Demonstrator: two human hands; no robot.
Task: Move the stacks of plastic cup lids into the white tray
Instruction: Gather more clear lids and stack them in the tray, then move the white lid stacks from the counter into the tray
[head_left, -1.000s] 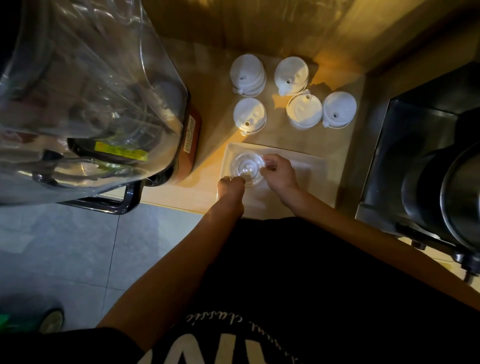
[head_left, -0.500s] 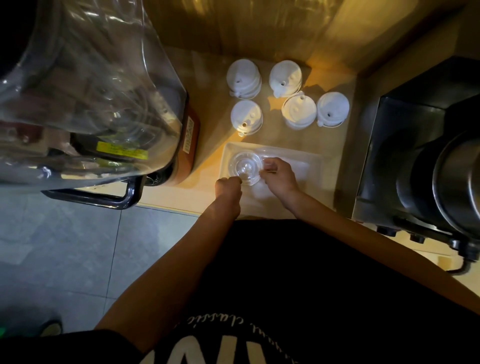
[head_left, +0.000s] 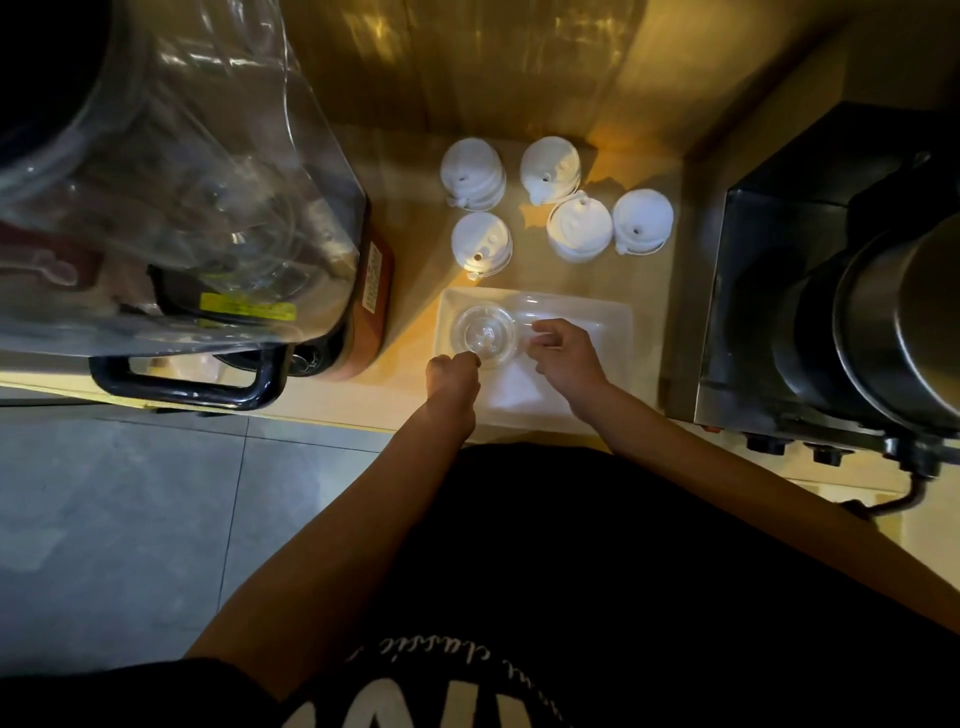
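A white tray (head_left: 613, 332) lies on the wooden counter near its front edge. A stack of clear plastic lids (head_left: 484, 332) stands in the tray's left part. My left hand (head_left: 452, 376) pinches the stack's near rim. My right hand (head_left: 563, 351) hovers over the tray just right of the stack, its fingers loosely curled, blurred and holding nothing I can make out. Behind the tray stand several stacks of white cup lids: far left (head_left: 472, 171), near left (head_left: 480, 241), far middle (head_left: 550, 166), middle right (head_left: 579, 226) and right (head_left: 643, 221).
A blender with a clear plastic cover (head_left: 171, 171) and a black handle (head_left: 182, 387) crowds the counter on the left. A dark steel machine (head_left: 852, 291) stands close on the right. A wooden wall (head_left: 493, 62) closes the back. Grey floor tiles lie lower left.
My right hand's fingers have come slightly off the clear stack's right rim. My left hand stays at the near rim. The view has shifted a little.
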